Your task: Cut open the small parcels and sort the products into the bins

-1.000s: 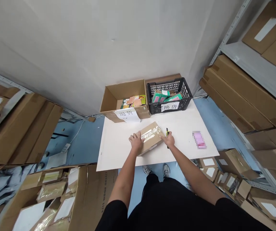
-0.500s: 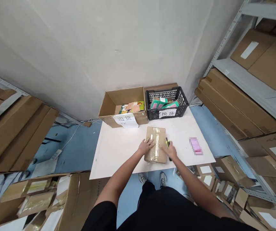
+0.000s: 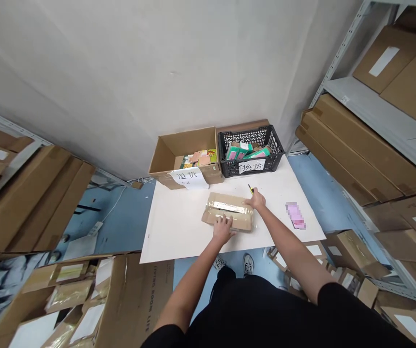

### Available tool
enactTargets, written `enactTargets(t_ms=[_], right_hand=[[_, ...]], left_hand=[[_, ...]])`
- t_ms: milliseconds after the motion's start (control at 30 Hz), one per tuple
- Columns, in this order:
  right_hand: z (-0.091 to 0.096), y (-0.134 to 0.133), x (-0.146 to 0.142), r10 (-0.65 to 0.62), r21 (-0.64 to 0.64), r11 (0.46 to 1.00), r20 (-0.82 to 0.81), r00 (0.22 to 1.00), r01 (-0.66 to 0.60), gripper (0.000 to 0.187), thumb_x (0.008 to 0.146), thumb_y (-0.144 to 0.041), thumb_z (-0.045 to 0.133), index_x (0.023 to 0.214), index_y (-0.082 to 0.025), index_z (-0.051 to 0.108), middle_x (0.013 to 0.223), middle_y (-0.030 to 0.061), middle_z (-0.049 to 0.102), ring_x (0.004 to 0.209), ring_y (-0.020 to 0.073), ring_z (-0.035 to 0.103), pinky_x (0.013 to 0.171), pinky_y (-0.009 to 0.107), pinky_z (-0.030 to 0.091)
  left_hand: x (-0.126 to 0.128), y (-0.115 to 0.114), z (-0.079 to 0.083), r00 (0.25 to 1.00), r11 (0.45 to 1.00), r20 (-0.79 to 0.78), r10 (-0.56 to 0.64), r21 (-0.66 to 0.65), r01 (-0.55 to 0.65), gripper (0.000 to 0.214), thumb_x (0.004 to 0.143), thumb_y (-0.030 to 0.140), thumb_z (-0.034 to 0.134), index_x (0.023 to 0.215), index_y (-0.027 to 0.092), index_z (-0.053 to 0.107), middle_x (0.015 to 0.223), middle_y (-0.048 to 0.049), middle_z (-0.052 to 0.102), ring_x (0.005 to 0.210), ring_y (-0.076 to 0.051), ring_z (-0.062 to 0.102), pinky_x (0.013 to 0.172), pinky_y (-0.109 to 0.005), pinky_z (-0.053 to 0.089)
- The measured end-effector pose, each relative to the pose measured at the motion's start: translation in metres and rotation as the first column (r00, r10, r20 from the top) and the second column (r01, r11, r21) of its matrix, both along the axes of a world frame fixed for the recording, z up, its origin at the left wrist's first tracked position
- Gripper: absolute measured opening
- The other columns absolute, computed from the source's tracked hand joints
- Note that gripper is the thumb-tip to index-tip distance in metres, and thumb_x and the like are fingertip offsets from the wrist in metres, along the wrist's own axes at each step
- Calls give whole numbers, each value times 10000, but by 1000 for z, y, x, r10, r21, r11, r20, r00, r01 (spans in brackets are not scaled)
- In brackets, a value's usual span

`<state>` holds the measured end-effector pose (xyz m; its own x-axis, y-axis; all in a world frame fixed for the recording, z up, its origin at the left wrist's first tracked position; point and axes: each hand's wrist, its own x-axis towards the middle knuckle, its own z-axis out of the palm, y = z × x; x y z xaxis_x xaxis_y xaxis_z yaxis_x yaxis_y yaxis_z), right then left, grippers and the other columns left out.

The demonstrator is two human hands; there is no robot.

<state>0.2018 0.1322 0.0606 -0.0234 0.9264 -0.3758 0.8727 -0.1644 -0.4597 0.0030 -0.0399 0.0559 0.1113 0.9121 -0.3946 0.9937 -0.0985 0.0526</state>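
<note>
A taped cardboard parcel [image 3: 229,211] lies flat on the white table [image 3: 179,227], its long side running left to right. My left hand [image 3: 223,228] rests on the parcel's near edge with fingers laid over it. My right hand [image 3: 257,199] is at the parcel's far right corner, closed round a small yellow-and-black cutter [image 3: 250,189] whose tip points away from me.
At the table's back stand an open cardboard box [image 3: 184,157] with packets and a paper label, and a black plastic crate [image 3: 251,147] with green packets. A pink item [image 3: 295,215] lies at the right. Shelves of cartons flank both sides; boxes crowd the floor.
The parcel has been turned on the table from lengthwise to sideways. My left hand moved to its near edge and my right hand, with the cutter, to its far right corner.
</note>
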Motion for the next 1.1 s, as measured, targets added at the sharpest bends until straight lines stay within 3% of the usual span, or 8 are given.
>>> enactTargets(t_ms=[167, 233, 333, 433, 533, 833, 967, 1100], right_hand=[[28, 28, 7, -25, 141, 989, -99, 995, 39, 535, 907, -532, 789, 1242, -230, 501, 1056, 114, 740, 993, 269, 704, 765, 288, 465], [28, 16, 25, -35, 132, 989, -173, 984, 58, 350, 1026, -500, 631, 1220, -230, 523, 984, 84, 740, 884, 239, 711, 723, 273, 451], [18, -16, 56, -34, -36, 999, -256, 966, 26, 198, 1099, -398, 485, 1145, -222, 563, 819, 15, 705, 619, 170, 668, 638, 245, 431], [7, -46, 77, -56, -207, 978, -326, 944, -14, 170, 1095, -353, 487, 1061, -216, 583, 672, -43, 633, 462, 135, 597, 576, 227, 424], [1, -60, 80, -50, -251, 967, -364, 930, -46, 157, 1077, -350, 535, 1020, -216, 595, 612, -49, 605, 440, 147, 597, 551, 230, 426], [3, -52, 45, -21, -250, 968, -203, 979, -31, 197, 978, -323, 699, 1111, -184, 657, 705, 64, 704, 507, 213, 673, 575, 296, 484], [4, -49, 41, -48, -298, 954, -188, 981, -11, 220, 840, -219, 822, 1005, -174, 684, 663, 84, 688, 497, 254, 687, 553, 332, 513], [4, -59, 44, -107, -348, 937, -233, 967, 20, 217, 820, -284, 841, 915, -166, 686, 715, 117, 708, 420, 254, 663, 454, 328, 498]], left_hand=[[22, 8, 3, 997, 995, 57, 61, 75, -65, 665, 1003, 569, 564, 1602, 309, 437, 1547, -180, 519, 1435, -398, 445, 1148, -559, 389], [15, 14, 0, 994, 994, 80, 74, 72, -80, 767, 987, 631, 551, 1658, 324, 342, 1687, -161, 381, 1555, -421, 300, 1194, -580, 344], [1, 19, -9, 992, 996, 98, 76, -43, -72, 865, 987, 706, 468, 1712, 314, 206, 1796, -114, 149, 1640, -417, 101, 1260, -597, 246], [-5, 19, -20, 992, 993, 106, 73, -102, -62, 873, 1002, 727, 385, 1725, 293, 155, 1807, -96, 45, 1654, -398, 21, 1285, -605, 190], [-5, 16, -27, 991, 994, 106, 77, -83, -68, 859, 1014, 720, 355, 1726, 292, 139, 1806, -92, 23, 1656, -386, -9, 1291, -617, 168], [-6, 15, -33, 990, 997, 120, 70, -45, -65, 861, 1009, 731, 375, 1724, 321, 127, 1806, -86, 43, 1658, -379, 10, 1288, -630, 186], [-2, 12, -33, 991, 996, 100, 92, -24, -90, 861, 1004, 746, 361, 1723, 331, 133, 1808, -54, 34, 1662, -353, -2, 1309, -601, 157], [0, 11, -31, 989, 994, 105, 105, -13, -104, 869, 997, 765, 348, 1722, 326, 156, 1807, -51, 57, 1663, -348, 9, 1316, -591, 141]])
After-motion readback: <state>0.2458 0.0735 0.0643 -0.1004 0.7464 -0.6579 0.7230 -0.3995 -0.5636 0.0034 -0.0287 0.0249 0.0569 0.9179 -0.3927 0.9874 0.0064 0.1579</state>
